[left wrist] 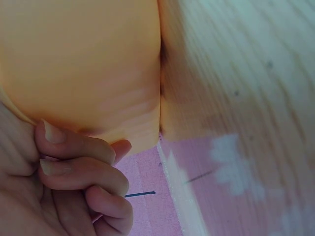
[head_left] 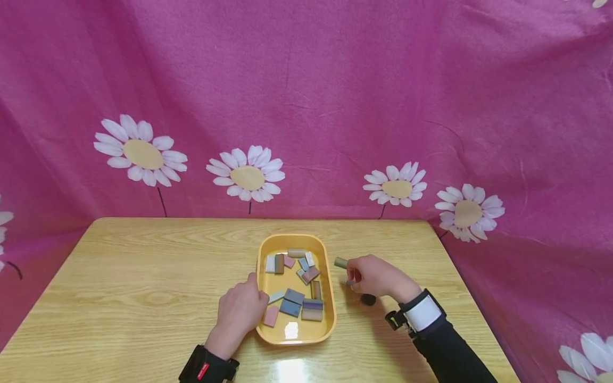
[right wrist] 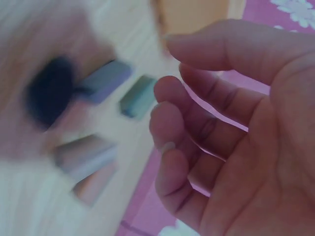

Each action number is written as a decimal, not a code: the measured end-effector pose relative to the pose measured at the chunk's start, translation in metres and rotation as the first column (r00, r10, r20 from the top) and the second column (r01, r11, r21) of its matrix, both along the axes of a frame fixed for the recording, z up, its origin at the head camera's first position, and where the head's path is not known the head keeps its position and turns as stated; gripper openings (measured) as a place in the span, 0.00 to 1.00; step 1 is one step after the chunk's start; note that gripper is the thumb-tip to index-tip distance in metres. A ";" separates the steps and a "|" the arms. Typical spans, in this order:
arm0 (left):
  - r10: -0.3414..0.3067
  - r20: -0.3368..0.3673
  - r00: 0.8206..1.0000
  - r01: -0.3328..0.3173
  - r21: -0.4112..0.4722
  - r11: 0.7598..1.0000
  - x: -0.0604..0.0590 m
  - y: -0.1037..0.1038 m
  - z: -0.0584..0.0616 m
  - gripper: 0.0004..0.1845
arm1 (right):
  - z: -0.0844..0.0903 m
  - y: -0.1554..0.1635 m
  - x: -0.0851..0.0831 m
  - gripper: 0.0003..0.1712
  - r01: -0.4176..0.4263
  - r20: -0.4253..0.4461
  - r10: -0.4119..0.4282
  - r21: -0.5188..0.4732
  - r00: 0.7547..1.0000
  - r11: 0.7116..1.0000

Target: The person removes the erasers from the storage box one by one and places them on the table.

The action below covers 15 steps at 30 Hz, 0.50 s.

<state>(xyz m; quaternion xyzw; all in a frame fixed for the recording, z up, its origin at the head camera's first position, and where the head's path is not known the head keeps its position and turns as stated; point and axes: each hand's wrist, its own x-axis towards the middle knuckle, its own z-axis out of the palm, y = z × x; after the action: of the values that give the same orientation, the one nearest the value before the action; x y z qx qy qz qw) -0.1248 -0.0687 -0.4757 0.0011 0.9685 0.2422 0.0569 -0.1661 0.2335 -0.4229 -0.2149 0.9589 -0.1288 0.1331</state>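
Small coloured blocks lie in a yellow tray [head_left: 296, 343], among them a dark blue one [head_left: 290, 307], a pink one [head_left: 270, 316] and a purple one [head_left: 313, 304]. My left hand [head_left: 243, 304] holds the tray's left rim; in the left wrist view its fingers [left wrist: 86, 174] curl at the edge. Right of the tray, my right hand [head_left: 378, 275] is over the table, fingers loosely bent with nothing between thumb and fingertips in the right wrist view. Closest to it are an olive-green block [head_left: 340, 263] and a greyish block [right wrist: 106, 81], both on the table.
A black rounded object [head_left: 367, 299] lies beside the right hand. Brown [right wrist: 86, 155] and orange-pink [right wrist: 96, 184] blocks show blurred in the right wrist view. The wooden table [head_left: 153, 287] ends at a pink curtain [head_left: 316, 106] with white flowers.
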 end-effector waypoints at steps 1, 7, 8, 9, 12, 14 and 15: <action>-0.001 -0.001 1.000 0.001 0.000 1.000 0.000 0.000 0.000 0.21 | 0.003 -0.006 -0.002 0.07 -0.008 -0.010 0.008 -0.009 1.000 1.000; 0.006 0.018 1.000 -0.007 0.008 1.000 -0.001 0.000 -0.001 0.23 | 0.022 -0.046 -0.015 0.08 -0.072 -0.064 0.074 0.028 0.995 0.997; 0.008 0.022 1.000 -0.008 0.013 1.000 0.000 0.001 -0.001 0.23 | 0.026 -0.053 -0.017 0.08 -0.085 -0.065 0.088 0.047 0.994 0.995; 0.007 0.021 1.000 -0.008 0.015 1.000 0.000 0.001 -0.001 0.23 | 0.029 -0.061 -0.019 0.08 -0.097 -0.061 0.101 0.066 0.993 0.993; 0.003 0.012 1.000 -0.003 0.019 1.000 0.000 0.001 -0.001 0.22 | 0.038 -0.086 -0.024 0.09 -0.128 -0.031 0.133 0.124 0.991 0.984; -0.002 0.005 1.000 0.002 0.013 1.000 0.000 0.000 -0.001 0.21 | 0.042 -0.102 -0.027 0.10 -0.158 -0.007 0.161 0.151 0.987 0.976; -0.005 -0.003 1.000 0.005 0.008 1.000 0.000 -0.001 -0.001 0.21 | 0.042 -0.110 -0.027 0.10 -0.178 -0.002 0.181 0.163 0.984 0.970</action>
<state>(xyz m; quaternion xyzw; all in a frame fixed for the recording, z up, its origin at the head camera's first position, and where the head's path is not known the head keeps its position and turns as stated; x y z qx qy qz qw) -0.1249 -0.0698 -0.4768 0.0041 0.9677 0.2459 0.0559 -0.1933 0.1235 -0.3806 -0.2902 0.9439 -0.0362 0.1532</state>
